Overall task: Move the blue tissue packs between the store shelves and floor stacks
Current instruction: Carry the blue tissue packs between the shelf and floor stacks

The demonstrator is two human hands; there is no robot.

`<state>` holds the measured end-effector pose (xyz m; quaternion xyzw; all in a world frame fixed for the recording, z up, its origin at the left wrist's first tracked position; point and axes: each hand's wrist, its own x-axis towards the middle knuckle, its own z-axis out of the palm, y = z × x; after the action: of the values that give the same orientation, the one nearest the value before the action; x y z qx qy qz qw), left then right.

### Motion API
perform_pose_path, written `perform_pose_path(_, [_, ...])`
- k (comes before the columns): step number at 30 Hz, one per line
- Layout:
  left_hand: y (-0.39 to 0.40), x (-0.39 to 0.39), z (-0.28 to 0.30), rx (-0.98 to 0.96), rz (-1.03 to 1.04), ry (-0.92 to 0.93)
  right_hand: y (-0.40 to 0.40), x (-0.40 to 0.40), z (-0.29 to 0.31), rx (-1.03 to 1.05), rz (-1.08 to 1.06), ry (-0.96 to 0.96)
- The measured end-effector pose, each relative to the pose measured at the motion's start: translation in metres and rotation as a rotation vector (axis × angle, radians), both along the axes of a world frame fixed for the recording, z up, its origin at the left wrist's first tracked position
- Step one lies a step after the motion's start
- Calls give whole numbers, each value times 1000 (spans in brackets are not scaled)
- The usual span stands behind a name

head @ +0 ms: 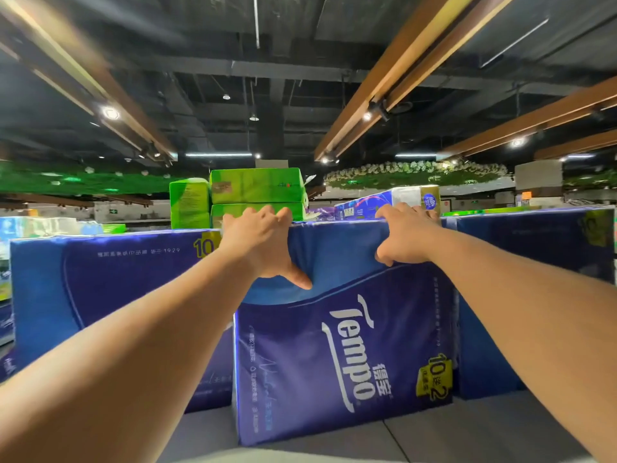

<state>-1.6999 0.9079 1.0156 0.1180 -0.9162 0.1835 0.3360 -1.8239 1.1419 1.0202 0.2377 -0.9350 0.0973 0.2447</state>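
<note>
Both hands grip the top edge of a blue tissue pack (pixel 344 345) that stands upright on a pale grey surface at the centre of the view. The left hand (pixel 260 245) hooks its fingers over the top of the pack while its thumb presses into the front wrapper, denting the plastic there. The right hand (pixel 405 235) does much the same further along the edge, fingers curled over the top and thumb on the front face. The pack's front shows white "Tempo" lettering running sideways and a yellow "10" badge near the lower right corner.

A second blue pack (pixel 110 289) stands just beside it on the left, set a little further back, and a third blue pack (pixel 534 262) stands to the right (whether either one touches the held pack is hard to tell). Behind them sits a stack of green packs (pixel 257 187), with a blue-and-white pack (pixel 384 202) lying near the right hand's fingers. Overhead, wooden beams (pixel 394 71) carrying spotlights cross a dark ceiling.
</note>
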Motion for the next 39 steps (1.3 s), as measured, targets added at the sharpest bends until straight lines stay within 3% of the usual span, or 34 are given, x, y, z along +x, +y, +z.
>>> perform_pose_path(8, [11, 28, -30, 102, 137, 111, -15, 45, -36, -17, -196, 187])
perform_pose_path(16, [27, 130, -58, 121, 316, 88, 21, 97, -59, -74, -17, 154])
perform_pose_path(22, [78, 242, -101, 244, 535, 30, 36, 169, -94, -50, 205, 136])
perform_pose_path(31, [180, 432, -187, 427, 896, -100, 62, 323, -166, 74, 512, -94])
perform_pose_path(39, [272, 634, -228, 464, 1211, -111, 76, 496, -220, 155, 859, -107])
